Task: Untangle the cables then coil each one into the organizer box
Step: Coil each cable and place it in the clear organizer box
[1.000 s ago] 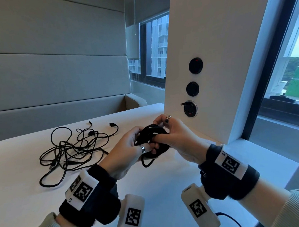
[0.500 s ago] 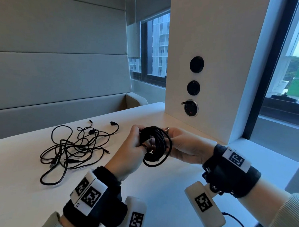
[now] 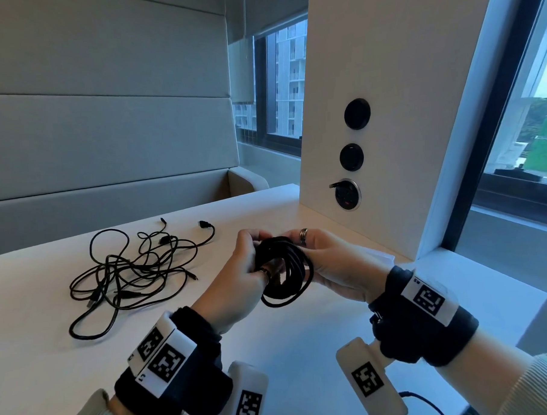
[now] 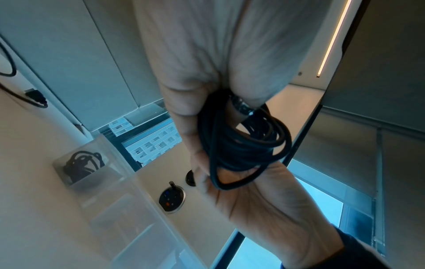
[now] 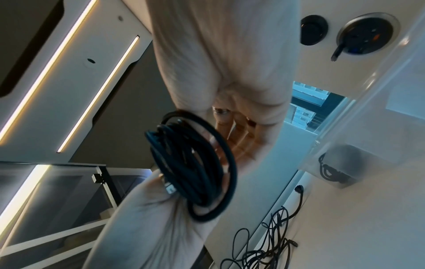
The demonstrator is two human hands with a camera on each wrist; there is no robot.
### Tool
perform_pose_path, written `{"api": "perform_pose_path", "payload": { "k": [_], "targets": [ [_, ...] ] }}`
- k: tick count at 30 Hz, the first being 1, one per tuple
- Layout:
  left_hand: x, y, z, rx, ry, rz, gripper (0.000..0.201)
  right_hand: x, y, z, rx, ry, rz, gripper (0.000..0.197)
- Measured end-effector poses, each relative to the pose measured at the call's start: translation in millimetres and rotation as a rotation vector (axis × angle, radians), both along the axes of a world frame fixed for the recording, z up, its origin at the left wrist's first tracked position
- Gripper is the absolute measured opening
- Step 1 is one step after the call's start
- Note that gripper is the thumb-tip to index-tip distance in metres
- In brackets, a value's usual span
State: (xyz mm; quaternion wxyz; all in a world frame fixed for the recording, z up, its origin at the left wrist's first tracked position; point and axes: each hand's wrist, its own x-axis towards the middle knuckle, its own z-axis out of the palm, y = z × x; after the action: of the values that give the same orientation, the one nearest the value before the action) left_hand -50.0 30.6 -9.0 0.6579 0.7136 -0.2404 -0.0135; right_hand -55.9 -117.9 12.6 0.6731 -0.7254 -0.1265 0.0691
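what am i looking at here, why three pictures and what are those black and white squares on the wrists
No machine: a person works with bare hands. One camera sits on the head, one on each wrist, so the two close pictures look along each hand. The squares are printed markers on the wristbands. The left hand and right hand together hold a coiled black cable above the white table. A tangle of thin black cables lies there. The clear organizer box already has one coil inside.

Coiled black cable, tangled cables tabletop
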Motion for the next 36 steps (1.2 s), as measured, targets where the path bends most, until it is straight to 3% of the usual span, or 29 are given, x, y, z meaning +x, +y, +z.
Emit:
{"api": "perform_pose_path", "payload": {
  "k": [6,11,21,24,28,31,36],
  "targets": [
    [1,-3,0,-0.151,0.176,0.044,0.023,-1,14,-5,0.029,-0.098,-0.255,0.012],
    [3,-3,0,-0.137,0.183,0.087,0.014,3,15,-5,0.204,-0.088,-0.414,0.005],
    [12,1,-9,0.003,0.115,0.16,0.031,-7,6,1,0.223,-0.086,-0.242,0.002],
    [13,4,-9,0.095,-0.014,0.212,0.027,-10,6,2,0.233,-0.047,-0.189,0.018],
    [12,4,-8,0.186,-0.098,0.235,0.028,-11,8,1,0.061,-0.059,-0.15,0.042],
    [9,4,-3,0.048,0.0,0.166,0.023,-7,5,-3,0.087,-0.059,-0.177,0.044],
    [12,10,6,-0.249,0.253,-0.054,0.02,-6,1,-4,0.268,0.004,-0.075,0.049]
  ]
}}
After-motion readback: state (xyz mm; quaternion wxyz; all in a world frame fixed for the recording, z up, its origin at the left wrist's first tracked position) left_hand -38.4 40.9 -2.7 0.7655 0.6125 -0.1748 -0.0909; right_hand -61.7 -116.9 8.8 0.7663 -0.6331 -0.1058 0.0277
